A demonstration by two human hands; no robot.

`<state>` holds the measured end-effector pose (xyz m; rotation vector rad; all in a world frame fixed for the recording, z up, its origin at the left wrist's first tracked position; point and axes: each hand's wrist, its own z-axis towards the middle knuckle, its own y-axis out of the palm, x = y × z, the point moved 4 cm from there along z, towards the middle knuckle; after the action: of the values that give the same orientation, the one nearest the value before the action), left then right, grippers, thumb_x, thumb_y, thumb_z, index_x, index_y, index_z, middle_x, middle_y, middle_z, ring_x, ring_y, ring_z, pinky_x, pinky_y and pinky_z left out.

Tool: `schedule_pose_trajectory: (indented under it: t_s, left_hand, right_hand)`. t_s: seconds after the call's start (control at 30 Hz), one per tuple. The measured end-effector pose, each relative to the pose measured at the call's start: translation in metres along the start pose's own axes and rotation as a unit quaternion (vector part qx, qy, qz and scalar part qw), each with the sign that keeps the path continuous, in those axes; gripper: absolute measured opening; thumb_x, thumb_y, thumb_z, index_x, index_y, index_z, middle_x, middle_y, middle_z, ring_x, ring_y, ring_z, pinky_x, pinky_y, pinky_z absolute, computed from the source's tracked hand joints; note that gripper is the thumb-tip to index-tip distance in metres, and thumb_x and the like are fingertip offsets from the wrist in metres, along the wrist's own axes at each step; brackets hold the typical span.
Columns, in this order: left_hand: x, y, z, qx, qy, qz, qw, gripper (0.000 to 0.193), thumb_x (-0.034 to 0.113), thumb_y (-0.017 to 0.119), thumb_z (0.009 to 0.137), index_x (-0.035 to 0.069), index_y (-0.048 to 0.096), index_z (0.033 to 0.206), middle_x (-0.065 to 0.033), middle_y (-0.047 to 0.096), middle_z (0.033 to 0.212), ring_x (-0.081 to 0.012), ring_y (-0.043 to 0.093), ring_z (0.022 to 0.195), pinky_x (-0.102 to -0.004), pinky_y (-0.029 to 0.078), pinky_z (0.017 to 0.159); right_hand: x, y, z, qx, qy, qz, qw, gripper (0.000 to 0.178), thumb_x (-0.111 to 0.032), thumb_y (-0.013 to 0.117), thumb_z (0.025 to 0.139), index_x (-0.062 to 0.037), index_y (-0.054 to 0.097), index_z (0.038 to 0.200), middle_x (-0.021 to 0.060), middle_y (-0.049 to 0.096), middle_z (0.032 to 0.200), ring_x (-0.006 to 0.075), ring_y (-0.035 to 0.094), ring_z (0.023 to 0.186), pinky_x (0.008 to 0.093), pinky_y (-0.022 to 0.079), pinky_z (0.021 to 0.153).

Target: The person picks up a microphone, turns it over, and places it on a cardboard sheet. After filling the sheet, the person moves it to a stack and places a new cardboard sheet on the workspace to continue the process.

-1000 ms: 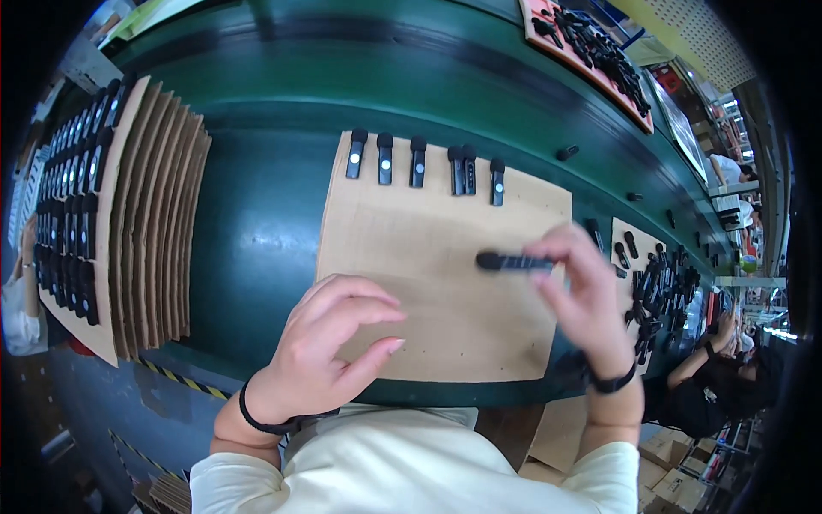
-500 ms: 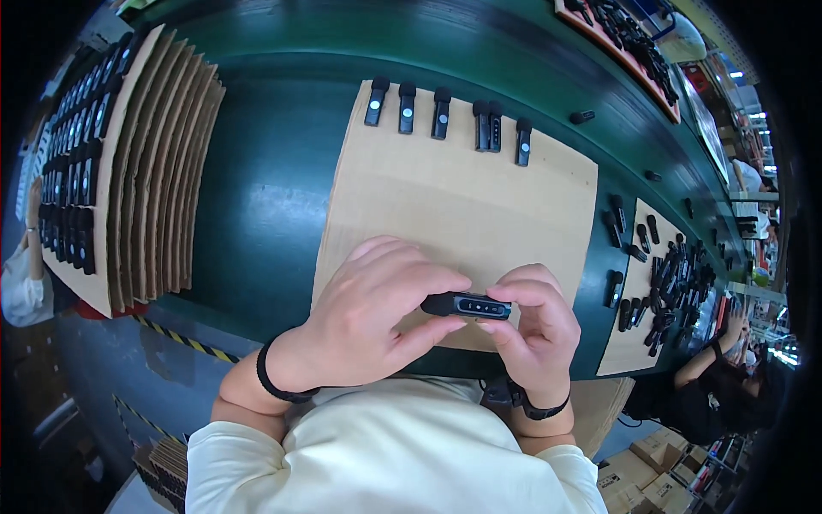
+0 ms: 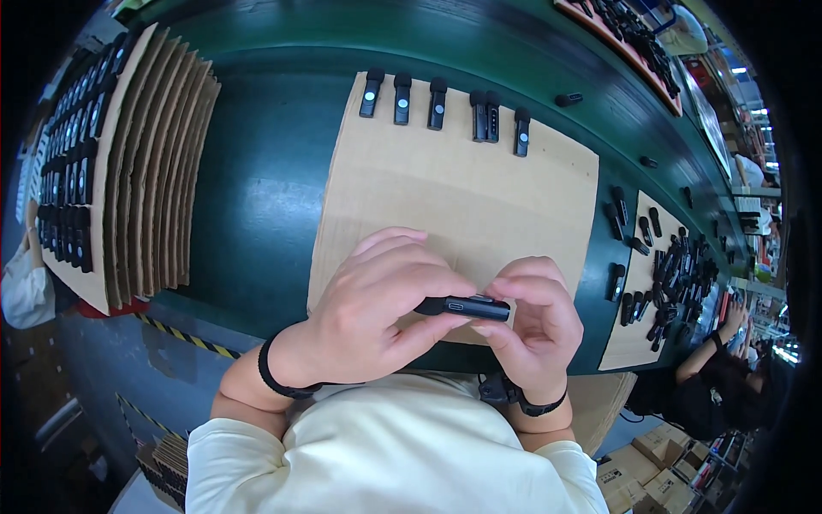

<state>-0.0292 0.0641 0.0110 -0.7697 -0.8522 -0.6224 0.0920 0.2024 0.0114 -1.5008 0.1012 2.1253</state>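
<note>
Between my two hands is a small black clip-on wireless microphone [image 3: 477, 307] with a dark foam tip, its narrow side with a port facing up. My left hand [image 3: 368, 304] pinches it at the foam end. At the opposite end, the fingers and thumb of my right hand [image 3: 544, 321] close on it. Both hands are above the near edge of a cardboard sheet [image 3: 454, 193]. Along the sheet's far edge lie several similar microphones [image 3: 437, 104] in a row, most with a pale round spot, two of them side by side.
A leaning stack of cardboard sheets [image 3: 158, 171] carrying rows of microphones stands at the left on the green table [image 3: 261, 188]. At the right, a heap of microphones [image 3: 676, 274] lies on another sheet. A person in black [image 3: 711, 385] is beyond it.
The microphone has been turned about its length: its face with small dots was up, and now its side with a port is. Both hands keep their grip in nearly the same place.
</note>
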Motion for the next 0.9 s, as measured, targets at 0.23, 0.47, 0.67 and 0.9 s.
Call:
schedule_pose_trajectory:
  t_s: [0.23, 0.47, 0.67, 0.9]
  left_hand:
    - [0.0024, -0.001, -0.0004, 0.011, 0.032, 0.021, 0.999, 0.03, 0.007, 0.077, 0.076, 0.007, 0.066, 0.104, -0.006, 0.069, 0.088, -0.0231, 0.065, 0.079, -0.0489, 0.045, 0.095]
    - [0.0039, -0.0005, 0.0005, 0.013, 0.028, 0.013, 0.999, 0.028, 0.009, 0.077, 0.077, 0.006, 0.066, 0.102, -0.0061, 0.068, 0.088, -0.0234, 0.064, 0.078, -0.0496, 0.045, 0.095]
    - [0.0054, -0.0007, -0.001, 0.018, 0.048, 0.053, 0.997, 0.024, 0.012, 0.076, 0.079, 0.005, 0.066, 0.1, -0.007, 0.068, 0.087, -0.0236, 0.064, 0.077, -0.0493, 0.045, 0.096]
    - [0.0082, -0.0001, -0.0016, 0.028, 0.074, 0.077, 0.994, 0.021, 0.013, 0.075, 0.081, 0.005, 0.066, 0.099, -0.0072, 0.067, 0.085, -0.0233, 0.064, 0.076, -0.0501, 0.044, 0.096]
  right_hand:
    - [0.0003, 0.0001, 0.0004, -0.024, -0.005, -0.004, 1.0, 0.03, -0.005, 0.08, 0.076, 0.0005, 0.065, 0.101, 0.0122, 0.062, 0.095, 0.021, 0.061, 0.08, 0.0282, 0.048, 0.069]
    - [-0.0017, 0.0026, 0.0034, -0.032, -0.026, -0.033, 0.999, 0.031, -0.006, 0.08, 0.076, 0.0012, 0.065, 0.103, 0.0114, 0.063, 0.091, 0.021, 0.061, 0.078, 0.0288, 0.048, 0.067]
    - [-0.0032, 0.0039, 0.0024, -0.029, -0.034, -0.036, 0.998, 0.031, -0.006, 0.079, 0.077, 0.0009, 0.065, 0.104, 0.0101, 0.065, 0.087, 0.0216, 0.061, 0.075, 0.0296, 0.047, 0.065]
    - [-0.0031, 0.007, 0.0027, -0.023, -0.047, -0.041, 0.998, 0.027, -0.007, 0.076, 0.08, 0.0006, 0.065, 0.104, 0.0097, 0.065, 0.083, 0.0218, 0.06, 0.072, 0.0307, 0.046, 0.063]
